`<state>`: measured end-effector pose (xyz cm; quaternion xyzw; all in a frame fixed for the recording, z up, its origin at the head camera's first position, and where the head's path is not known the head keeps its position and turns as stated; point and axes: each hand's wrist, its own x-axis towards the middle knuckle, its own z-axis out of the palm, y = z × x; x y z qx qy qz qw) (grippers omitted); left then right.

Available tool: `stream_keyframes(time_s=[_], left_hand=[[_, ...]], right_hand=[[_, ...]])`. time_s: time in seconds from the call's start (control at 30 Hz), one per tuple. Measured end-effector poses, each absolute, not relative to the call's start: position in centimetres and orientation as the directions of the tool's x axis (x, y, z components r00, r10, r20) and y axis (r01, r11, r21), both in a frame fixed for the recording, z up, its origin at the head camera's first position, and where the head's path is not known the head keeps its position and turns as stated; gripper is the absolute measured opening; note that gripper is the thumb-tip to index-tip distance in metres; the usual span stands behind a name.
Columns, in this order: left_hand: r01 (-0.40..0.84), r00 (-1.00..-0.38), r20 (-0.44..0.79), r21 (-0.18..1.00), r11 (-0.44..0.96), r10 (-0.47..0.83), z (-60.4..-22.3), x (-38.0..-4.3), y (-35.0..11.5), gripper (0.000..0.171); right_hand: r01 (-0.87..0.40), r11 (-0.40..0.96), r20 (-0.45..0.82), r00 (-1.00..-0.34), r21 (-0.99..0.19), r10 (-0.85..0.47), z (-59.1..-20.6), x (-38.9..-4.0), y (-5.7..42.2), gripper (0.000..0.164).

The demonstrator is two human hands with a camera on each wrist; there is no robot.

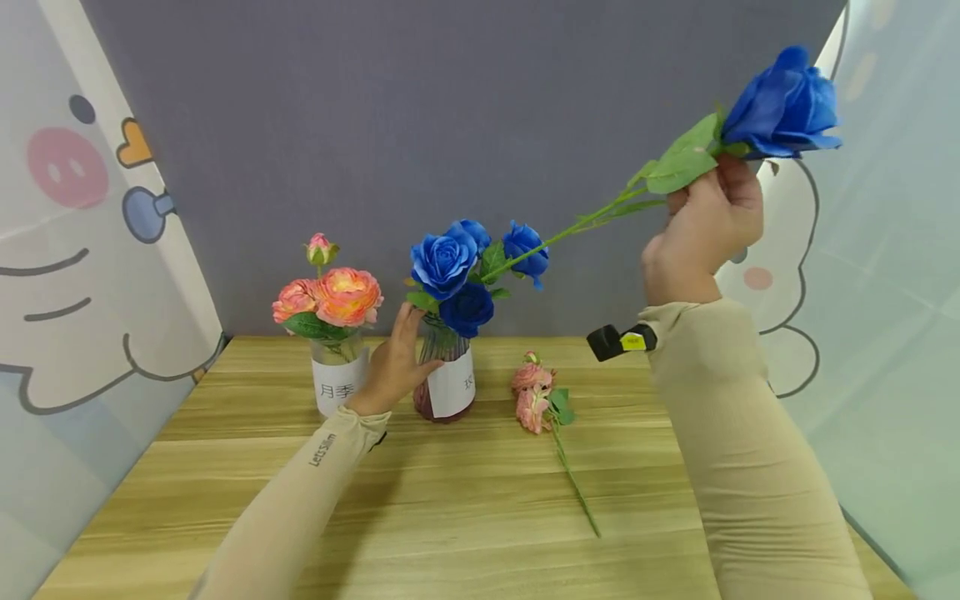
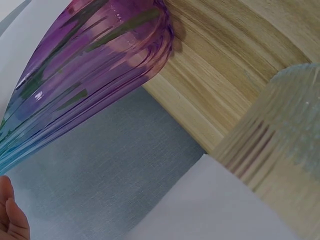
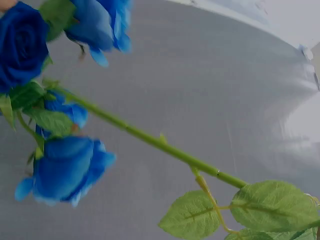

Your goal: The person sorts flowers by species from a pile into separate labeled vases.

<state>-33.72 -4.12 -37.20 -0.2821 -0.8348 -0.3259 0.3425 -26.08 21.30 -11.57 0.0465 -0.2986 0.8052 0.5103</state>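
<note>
My right hand (image 1: 705, 229) pinches a long-stemmed blue rose (image 1: 783, 108) just beneath its bloom, high on the right. The rose slants, and its green stem (image 3: 150, 140) reaches down-left to the other blue roses (image 1: 444, 265). Those stand in a ribbed, purple-tinted glass vase (image 1: 424, 400) with a white paper label. In the head view my left hand (image 1: 393, 367) holds the vase's left side, thumb across the front and fingers up by the neck. The left wrist view shows the vase (image 2: 105, 65) close up, with fingertips (image 2: 15, 220) at the lower left corner.
Left of my left hand, a clear labelled vase (image 1: 339, 379) holds orange-pink flowers (image 1: 348, 296). A pink flower stem (image 1: 534, 400) lies on the wooden table (image 1: 480, 517), right of the blue roses. A grey panel (image 1: 465, 125) stands behind, with printed side panels left and right.
</note>
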Motion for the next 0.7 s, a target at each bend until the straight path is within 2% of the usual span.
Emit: stream_keyframes(time_s=[0.1,0.23,0.43,0.7], left_hand=[[0.694,-0.598,0.764,0.342,0.634,0.243,-37.1,-33.8,-4.2,0.083],[0.696,-0.598,0.764,0.346,0.629,0.241,-37.0,-33.8,-4.2,0.084],[0.700,-0.607,0.754,0.358,0.618,0.251,-37.2,-33.6,-4.2,0.086],[0.696,-0.610,0.751,0.358,0.622,0.251,-37.1,-33.5,-4.1,0.083]], right_hand=[[-0.830,-0.354,0.331,-0.510,-0.432,0.794,-11.4,-26.3,22.2,0.008],[-0.811,-0.359,0.336,-0.535,-0.462,0.776,-11.9,-26.9,21.9,0.008],[-0.813,-0.290,0.383,-0.513,-0.505,0.768,-12.9,-28.0,20.2,0.012],[-0.796,-0.243,0.411,-0.515,-0.554,0.752,-14.0,-29.3,18.6,0.015]])
